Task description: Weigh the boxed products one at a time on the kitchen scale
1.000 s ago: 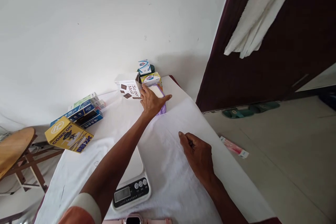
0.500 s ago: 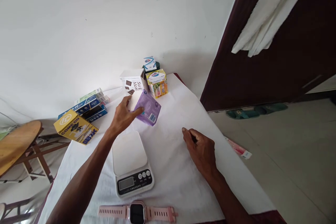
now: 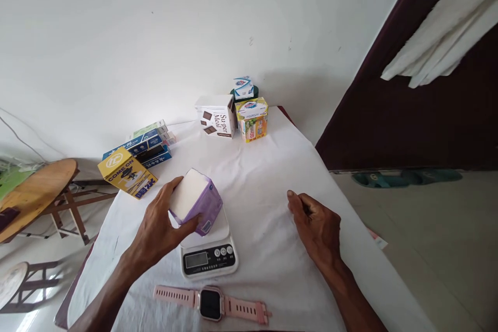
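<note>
My left hand point(image 3: 165, 218) is closed around a purple-and-white tissue pack point(image 3: 211, 206), thumb on the near side and fingers on the far left. The pack is tilted over the white kitchen scale point(image 3: 210, 261) and hides much of its platform. I cannot tell whether it touches the platform. The scale's display looks dark, with three round buttons beside it. My right hand point(image 3: 317, 225) rests on the cloth right of the scale, curled into a loose fist with nothing visible in it. In front of the scale lies a pink-strapped smartwatch point(image 3: 210, 304).
A white "Super Meal" box point(image 3: 216, 116) and a yellow soap box point(image 3: 252, 119) stand at the table's back. At the left are a yellow "COME ON" box point(image 3: 127, 172) and stacked blue boxes point(image 3: 155, 158). Green slippers point(image 3: 383, 178) lie on the floor at right.
My left hand has brought the tissue pack from near the back boxes toward me, over the scale. My right hand stays curled on the cloth. The camera view has shifted slightly.
</note>
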Motion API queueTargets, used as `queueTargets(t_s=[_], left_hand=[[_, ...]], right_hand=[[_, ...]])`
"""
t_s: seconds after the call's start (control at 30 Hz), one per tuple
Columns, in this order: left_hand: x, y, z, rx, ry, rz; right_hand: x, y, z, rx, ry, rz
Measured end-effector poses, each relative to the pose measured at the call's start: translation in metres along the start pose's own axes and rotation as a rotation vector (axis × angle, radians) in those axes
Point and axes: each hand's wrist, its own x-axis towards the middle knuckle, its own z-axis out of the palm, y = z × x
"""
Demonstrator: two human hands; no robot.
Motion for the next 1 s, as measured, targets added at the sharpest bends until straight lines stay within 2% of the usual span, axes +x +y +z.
queueTargets(t_s=[0.1, 0.23, 0.37, 0.5, 0.63, 0.77, 0.9, 1.0], left_hand=[[-0.005, 0.005, -0.007, 0.012, -0.013, 0.03], [-0.006, 0.021, -0.015, 0.061, 0.055, 0.09], [-0.002, 0.031, -0.003, 0.175, 0.079, 0.066], [0.009, 0.024, 0.002, 0.197, 0.029, 0.041], [0.035, -0.002, -0.019, 0.186, 0.066, 0.051], [0.08, -0.047, -0.034, 0.279, 0.134, 0.031], [0.119, -0.093, -0.027, 0.392, 0.04, -0.077], [0.131, -0.11, -0.018, 0.453, -0.013, -0.102]], right_hand=[[0.0, 0.0, -0.001, -0.007, -0.005, 0.011], [0.001, 0.002, -0.001, -0.035, -0.016, 0.011], [0.0, 0.001, -0.002, -0.047, -0.019, 0.021], [-0.002, -0.003, -0.003, -0.014, -0.041, 0.037], [-0.002, -0.003, -0.003, -0.041, -0.045, 0.015], [-0.002, 0.0, -0.002, -0.045, -0.051, -0.016], [-0.001, 0.004, -0.001, -0.08, -0.039, -0.062], [0.001, 0.008, 0.001, -0.092, -0.023, -0.097]])
